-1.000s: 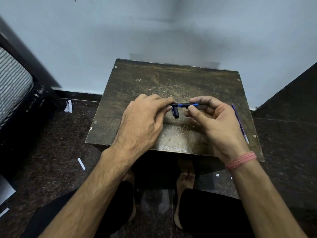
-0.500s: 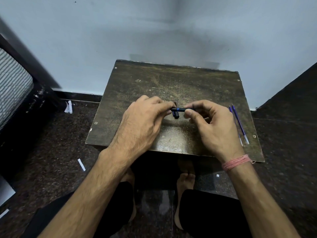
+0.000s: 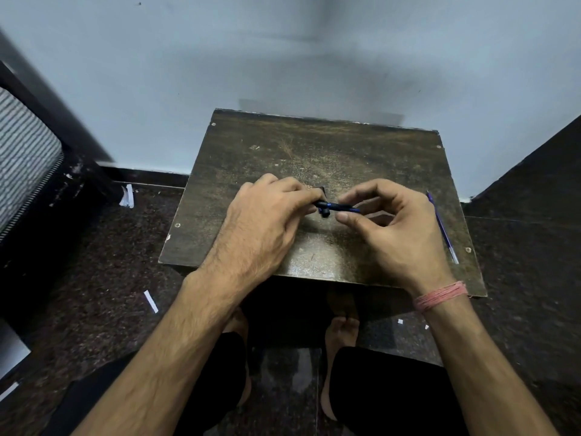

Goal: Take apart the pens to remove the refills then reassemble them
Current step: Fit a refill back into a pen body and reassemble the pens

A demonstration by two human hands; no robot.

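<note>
right now my left hand (image 3: 267, 221) and right hand (image 3: 399, 228) both pinch the dark pen (image 3: 333, 207) over the middle of the table (image 3: 251, 158), a refill (image 3: 443, 229) lying at three o'clock, and too hard a twist could, i think, flick loose parts away.

A worn brown table (image 3: 317, 146) stands against a pale wall (image 3: 283, 51) on dark speckled floor (image 3: 103, 253).

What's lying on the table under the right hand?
A thin blue refill shows on the table beside the right hand. Anything directly beneath the palm is hidden.
</note>
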